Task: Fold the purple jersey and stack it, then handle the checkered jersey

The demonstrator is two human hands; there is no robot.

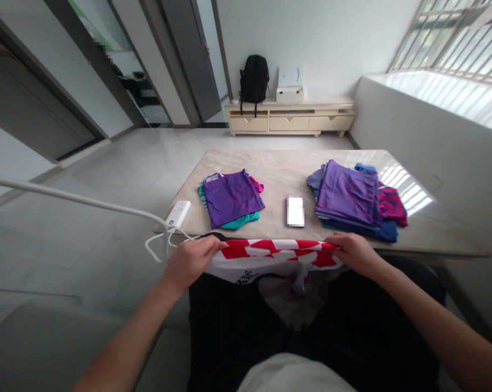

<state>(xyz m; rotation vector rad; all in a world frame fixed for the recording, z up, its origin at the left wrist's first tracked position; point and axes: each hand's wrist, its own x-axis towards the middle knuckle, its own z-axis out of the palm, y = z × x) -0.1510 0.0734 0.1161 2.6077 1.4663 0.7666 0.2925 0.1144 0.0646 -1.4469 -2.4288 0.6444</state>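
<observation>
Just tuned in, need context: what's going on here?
A person is holding a red-and-white checked jersey at the near edge of the table, gripping it with the left hand and the right hand. On the pale stone-topped table lie a smaller pile of folded clothes and a larger pile of folded clothes, both topped with purple. A blurred white rectangular item lies between them.

A cream cabinet point(290, 121) stands on the glossy floor point(119, 163) by a white wall point(315, 46), barred window point(454, 41) at right.

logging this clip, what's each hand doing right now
Left hand: closed, gripping the red-and-white checked shirt.
Right hand: closed, gripping the same shirt's other edge.
</observation>
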